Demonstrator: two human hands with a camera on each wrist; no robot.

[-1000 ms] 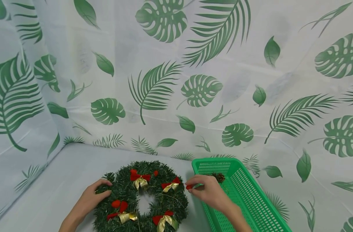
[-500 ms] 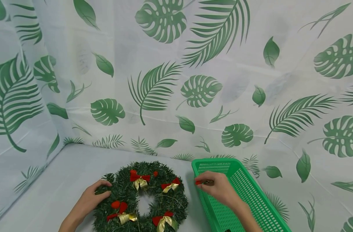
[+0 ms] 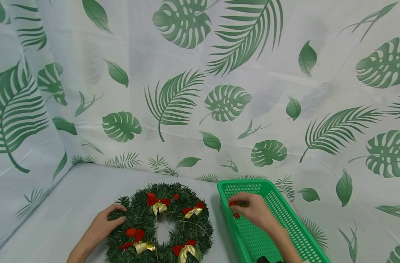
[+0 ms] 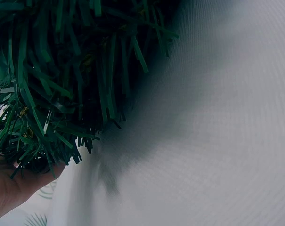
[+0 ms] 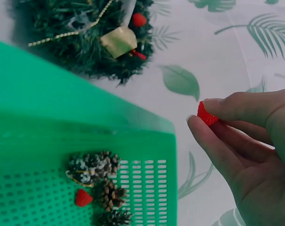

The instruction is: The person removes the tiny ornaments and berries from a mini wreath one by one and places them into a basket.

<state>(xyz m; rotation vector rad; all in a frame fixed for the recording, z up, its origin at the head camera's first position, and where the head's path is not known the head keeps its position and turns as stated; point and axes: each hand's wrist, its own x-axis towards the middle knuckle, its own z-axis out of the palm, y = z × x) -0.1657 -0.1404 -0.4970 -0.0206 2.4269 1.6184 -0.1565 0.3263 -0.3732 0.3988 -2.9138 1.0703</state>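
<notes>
From the head view, the right hand (image 3: 252, 212) hangs over the far end of the green basket (image 3: 285, 233), fingers pinching a small red berry (image 3: 232, 204); a second red piece (image 3: 236, 215) shows just beneath the fingers, and whether it is held or already lying in the basket cannot be told. The left hand (image 3: 102, 224) grips the near-left rim of the wreath (image 3: 160, 223), which lies at the near edge of the table (image 3: 71, 197), touching or just beside the basket's left wall. In my judgement the berry is best let go low and well inside the wall, with the wreath kept pinned. In the left wrist view only dark green needles (image 4: 52, 80) and a sliver of palm (image 4: 10, 188) show; the fingers are hidden. In the right wrist view thumb and forefinger close on the berry (image 5: 207, 115), held above the cloth just past the basket's corner (image 5: 151, 141); inside lie pine cones (image 5: 97, 172) and one red berry on the floor (image 5: 83, 197). The basket's near end is cut off.
</notes>
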